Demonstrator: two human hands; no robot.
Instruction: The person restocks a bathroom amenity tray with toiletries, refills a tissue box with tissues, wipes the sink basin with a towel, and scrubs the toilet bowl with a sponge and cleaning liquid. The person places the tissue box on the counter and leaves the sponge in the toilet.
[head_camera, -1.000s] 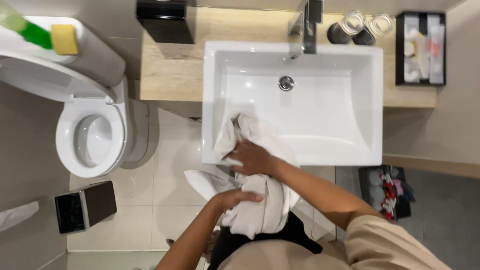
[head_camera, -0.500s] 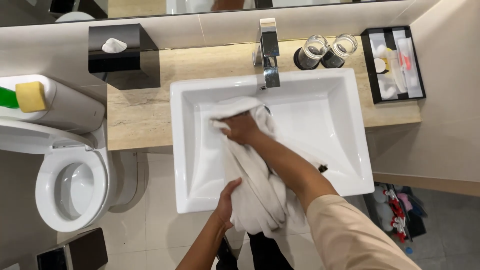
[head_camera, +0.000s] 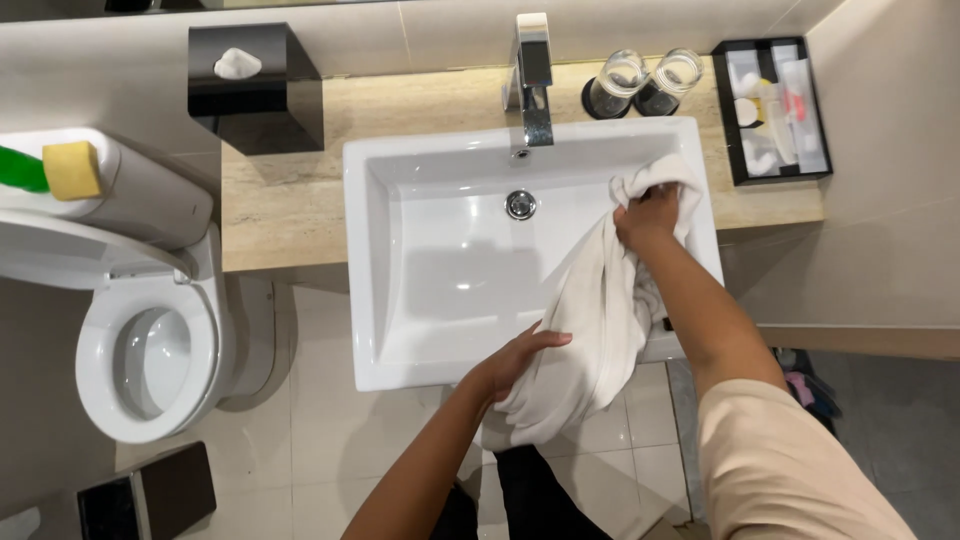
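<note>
- Where the head camera looks straight down, one white rectangular sink (head_camera: 400, 260) sits in one beige stone counter (head_camera: 280, 200), with one chrome tap (head_camera: 533, 75) at its back edge and one round drain (head_camera: 520, 205) in the basin.
- One white towel (head_camera: 600, 330) lies across the right side of the sink, running from the far right corner of the basin, over the front rim, and hanging down toward the tiled floor.
- Two hands are in view, both the person's own.
- The right hand (head_camera: 650, 215) is curled closed around a bunched upper end of the towel, pressing it against the far right inner wall of the basin.
- The left hand (head_camera: 515, 360) rests at the front rim, its fingers (head_camera: 548, 340) loosely bent and only partly closed, laid on the lower part of the towel; whether it truly grips the cloth cannot be told.
- Two drinking glasses (head_camera: 645, 85) stand side by side, just right of the tap.
- One black tissue box (head_camera: 255, 95) stands at the counter's left end.
- One black tray (head_camera: 778, 105) of small toiletries lies at the right end.
- One white toilet (head_camera: 150, 350) stands left of the counter, with one yellow sponge (head_camera: 72, 170) on its tank.
</note>
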